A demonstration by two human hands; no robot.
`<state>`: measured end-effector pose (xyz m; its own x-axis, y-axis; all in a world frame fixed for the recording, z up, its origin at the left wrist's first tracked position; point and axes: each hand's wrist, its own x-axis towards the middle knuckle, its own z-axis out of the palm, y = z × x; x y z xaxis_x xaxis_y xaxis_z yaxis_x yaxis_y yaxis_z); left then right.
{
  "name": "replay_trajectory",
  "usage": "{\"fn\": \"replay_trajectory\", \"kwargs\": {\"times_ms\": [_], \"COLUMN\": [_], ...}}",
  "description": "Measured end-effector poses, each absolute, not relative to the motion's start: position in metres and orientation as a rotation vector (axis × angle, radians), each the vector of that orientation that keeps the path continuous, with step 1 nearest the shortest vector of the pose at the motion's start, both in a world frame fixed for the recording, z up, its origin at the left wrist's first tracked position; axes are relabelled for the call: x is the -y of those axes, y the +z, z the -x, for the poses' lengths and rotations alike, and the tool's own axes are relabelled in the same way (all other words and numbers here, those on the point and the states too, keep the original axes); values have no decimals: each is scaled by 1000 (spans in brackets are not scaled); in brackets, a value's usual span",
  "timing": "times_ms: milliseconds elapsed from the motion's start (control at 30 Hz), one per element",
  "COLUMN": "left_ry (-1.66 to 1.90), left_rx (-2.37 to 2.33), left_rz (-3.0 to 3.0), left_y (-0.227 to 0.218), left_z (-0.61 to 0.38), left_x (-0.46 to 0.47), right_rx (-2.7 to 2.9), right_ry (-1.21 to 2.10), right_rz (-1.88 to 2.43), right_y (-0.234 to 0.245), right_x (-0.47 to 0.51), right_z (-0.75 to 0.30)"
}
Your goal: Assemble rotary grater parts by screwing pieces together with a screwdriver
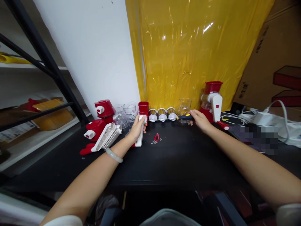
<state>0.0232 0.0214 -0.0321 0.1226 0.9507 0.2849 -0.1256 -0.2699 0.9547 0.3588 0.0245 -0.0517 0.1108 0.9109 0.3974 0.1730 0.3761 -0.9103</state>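
My left hand point(135, 128) is closed around a red and white grinder body point(141, 125) standing on the black table point(178, 160). My right hand point(199, 119) grips the black and yellow handle of a screwdriver point(184, 117), whose shaft runs left toward the grinder. Behind the shaft lie three metal drum blades point(162, 114) in a row. Small screws and a red part point(156, 138) lie loose between my hands.
Red and white grinder parts point(101, 128) and clear cups point(124, 114) crowd the back left. An assembled grinder point(213, 100) and a clear cup point(184, 107) stand at the back right, with white cables point(265, 117) beyond. Yellow plastic sheet point(188, 50) hangs behind; shelving point(35, 119) stands left.
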Motion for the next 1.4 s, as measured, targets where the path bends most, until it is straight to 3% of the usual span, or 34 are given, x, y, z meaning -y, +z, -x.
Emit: {"fn": "replay_trajectory", "kwargs": {"times_ms": [267,567,833,1067,1400], "left_ry": [1345,1349,1356,1359,1366], "left_rx": [-874,-882,-883,-895,-894], "left_rz": [-1408,-1405,-1434,-1445,-1429], "left_y": [-32,-33,-32,-33,-32], "left_z": [-23,-22,-23,-25,-23], "left_x": [-20,-22,-21,-21,-22], "right_rx": [1155,1335,1059,1046,1333], "right_ry": [1063,801,1058,1069,777], "right_rz": [897,1084,880,779,993], "right_y": [-44,-51,-44,-41,-47], "right_x": [-17,-24,-19,-14,-22], "right_z": [-353,-356,-350,-349,-355]}}
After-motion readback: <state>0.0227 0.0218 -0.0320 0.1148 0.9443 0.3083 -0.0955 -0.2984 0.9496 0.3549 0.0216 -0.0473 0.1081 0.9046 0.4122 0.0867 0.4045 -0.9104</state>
